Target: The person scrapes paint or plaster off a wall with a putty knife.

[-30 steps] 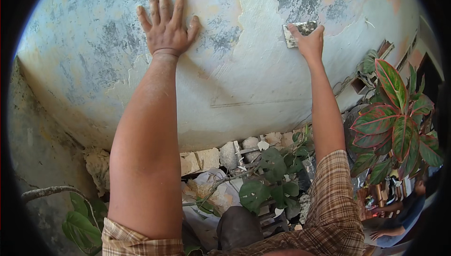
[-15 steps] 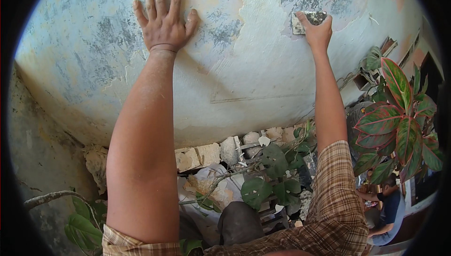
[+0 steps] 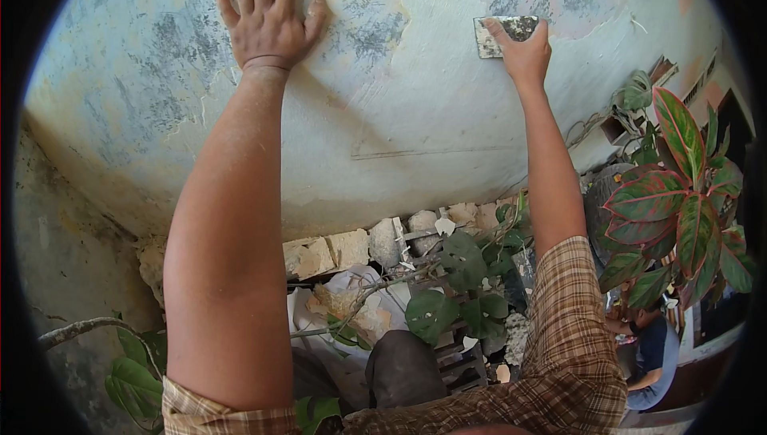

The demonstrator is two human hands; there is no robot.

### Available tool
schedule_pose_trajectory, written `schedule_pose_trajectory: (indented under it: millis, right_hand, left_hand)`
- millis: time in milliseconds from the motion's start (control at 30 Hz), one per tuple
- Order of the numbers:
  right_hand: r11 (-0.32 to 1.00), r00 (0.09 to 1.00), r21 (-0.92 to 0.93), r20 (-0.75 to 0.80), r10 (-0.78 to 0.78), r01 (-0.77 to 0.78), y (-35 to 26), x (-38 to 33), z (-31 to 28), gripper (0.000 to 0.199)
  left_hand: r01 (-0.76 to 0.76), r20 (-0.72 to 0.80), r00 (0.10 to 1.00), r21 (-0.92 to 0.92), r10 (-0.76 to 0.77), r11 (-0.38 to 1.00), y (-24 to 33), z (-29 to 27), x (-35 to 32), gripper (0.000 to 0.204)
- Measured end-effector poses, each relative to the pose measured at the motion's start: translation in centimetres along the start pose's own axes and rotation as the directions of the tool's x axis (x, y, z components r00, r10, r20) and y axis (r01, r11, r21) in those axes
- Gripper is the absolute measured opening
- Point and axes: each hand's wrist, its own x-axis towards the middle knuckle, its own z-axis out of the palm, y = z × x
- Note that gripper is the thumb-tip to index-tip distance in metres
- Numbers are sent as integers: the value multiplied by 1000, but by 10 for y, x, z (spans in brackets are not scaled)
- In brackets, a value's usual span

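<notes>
My left hand (image 3: 268, 26) lies flat against the wall, its fingers spread and stretched upward, with nothing in it. To the right, my right hand (image 3: 527, 53) grips a putty scraper (image 3: 489, 38), a flat rectangular blade smeared with white and dark residue. Thumb and fingers pinch its lower edge, though the fingers behind it are partly hidden. The scraper sits against the wall (image 3: 431, 107), which carries pale smooth filler among peeling blue, grey and yellowish paint. Both my arms are raised, and the right one wears a brown plaid sleeve.
Rubble and stone blocks (image 3: 347, 250) line the wall's foot, with a green vine (image 3: 431, 315) growing over them. A red-edged leafy plant (image 3: 679, 211) stands at the right. Below it, a person in a dark top (image 3: 657, 351) sits or crouches. Another wall (image 3: 72, 235) meets on the left.
My right hand has slid the scraper a little to the left along the wall. The whole view has shifted slightly; my left hand stays flat on the wall. The person at right has leaned.
</notes>
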Motion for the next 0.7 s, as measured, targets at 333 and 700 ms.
schedule_pose_trajectory:
  millis: [333, 700]
  right_hand:
    - [996, 989, -1, 117, 93, -93, 7, -2, -27, 80]
    - [998, 1000, -64, 5, 2, -2, 5, -6, -13, 80]
  left_hand:
    - [2, -13, 1000, 11, -2, 1000, -1, 2, -1, 72]
    - [8, 18, 1000, 53, -9, 999, 2, 1, 0, 72]
